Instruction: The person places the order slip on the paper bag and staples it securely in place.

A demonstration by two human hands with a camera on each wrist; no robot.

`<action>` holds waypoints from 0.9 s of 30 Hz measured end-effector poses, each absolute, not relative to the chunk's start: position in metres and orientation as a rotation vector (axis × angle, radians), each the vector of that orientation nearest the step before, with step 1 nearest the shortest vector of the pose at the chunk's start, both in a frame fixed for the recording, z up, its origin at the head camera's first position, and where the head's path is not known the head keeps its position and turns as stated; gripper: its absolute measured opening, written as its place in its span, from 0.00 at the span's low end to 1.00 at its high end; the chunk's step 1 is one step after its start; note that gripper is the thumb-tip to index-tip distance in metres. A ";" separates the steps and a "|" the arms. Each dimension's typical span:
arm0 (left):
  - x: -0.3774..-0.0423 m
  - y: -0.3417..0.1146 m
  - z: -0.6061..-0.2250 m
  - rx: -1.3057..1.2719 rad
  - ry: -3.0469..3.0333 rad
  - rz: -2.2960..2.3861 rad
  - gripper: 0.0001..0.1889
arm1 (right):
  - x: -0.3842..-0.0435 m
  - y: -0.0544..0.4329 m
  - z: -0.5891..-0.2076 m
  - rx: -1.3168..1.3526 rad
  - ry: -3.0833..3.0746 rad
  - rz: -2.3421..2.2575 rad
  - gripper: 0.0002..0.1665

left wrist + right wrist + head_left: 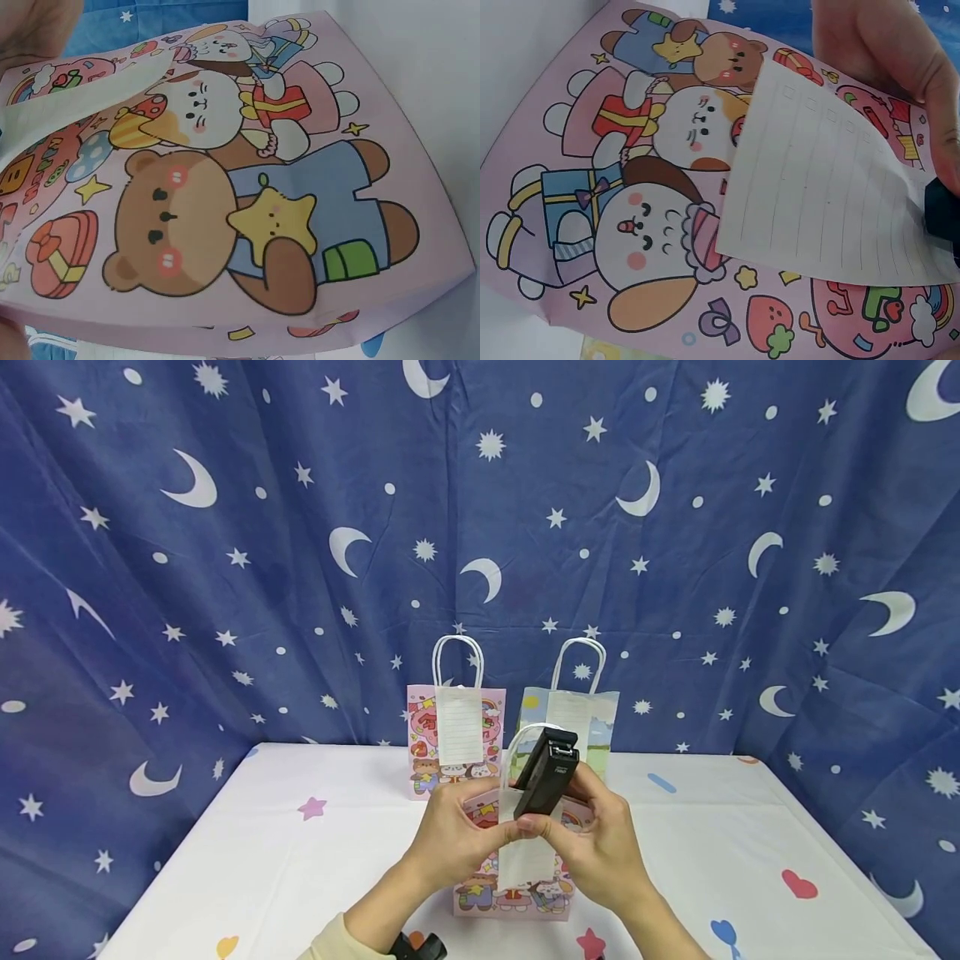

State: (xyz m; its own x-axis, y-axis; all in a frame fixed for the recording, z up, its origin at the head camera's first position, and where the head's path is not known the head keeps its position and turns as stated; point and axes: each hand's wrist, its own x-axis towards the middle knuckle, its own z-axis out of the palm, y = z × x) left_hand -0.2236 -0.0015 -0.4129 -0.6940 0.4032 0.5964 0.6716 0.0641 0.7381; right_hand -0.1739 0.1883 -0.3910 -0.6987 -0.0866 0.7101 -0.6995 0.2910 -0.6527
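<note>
A black stapler (551, 772) stands tilted at the top edge of a pink paper bag (513, 906) printed with cartoon animals. A lined paper slip (525, 864) hangs down the bag's front from under the stapler. My left hand (457, 831) and right hand (603, 843) grip the stapler from both sides, thumbs meeting at its lower end. The fingers behind the bag are largely hidden. In the right wrist view the slip (817, 195) lifts off the bag, with the left hand (900, 52) beyond. The left wrist view shows the bag's bear print (180, 217) close up.
Behind stand two more bags with white handles and lined slips: a pink one (420, 743) on the left and a blue-green landscape one (600, 735) on the right. A small black object (431, 947) is near the left forearm. A starry blue curtain (300, 610) backs the white table (300, 860).
</note>
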 end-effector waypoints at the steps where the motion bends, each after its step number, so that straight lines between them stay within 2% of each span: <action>1: -0.223 -0.001 -0.413 -1.093 -2.104 -1.682 0.16 | -0.174 0.188 -0.391 0.697 -2.003 1.436 0.33; 16: -0.224 -0.006 -0.406 -1.034 -2.285 -1.744 0.18 | -0.175 0.193 -0.389 0.704 -2.034 1.437 0.36; 27: -0.231 -0.022 -0.400 -1.027 -2.502 -1.745 0.27 | -0.175 0.197 -0.388 0.744 -2.086 1.399 0.38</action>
State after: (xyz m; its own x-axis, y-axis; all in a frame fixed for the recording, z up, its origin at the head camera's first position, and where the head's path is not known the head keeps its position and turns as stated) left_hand -0.2310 -0.0217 -0.3996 -0.7936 0.5372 0.2858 0.4537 0.2094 0.8662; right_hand -0.1752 0.1969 -0.3881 -0.7165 -0.1559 0.6799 -0.6882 0.3169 -0.6526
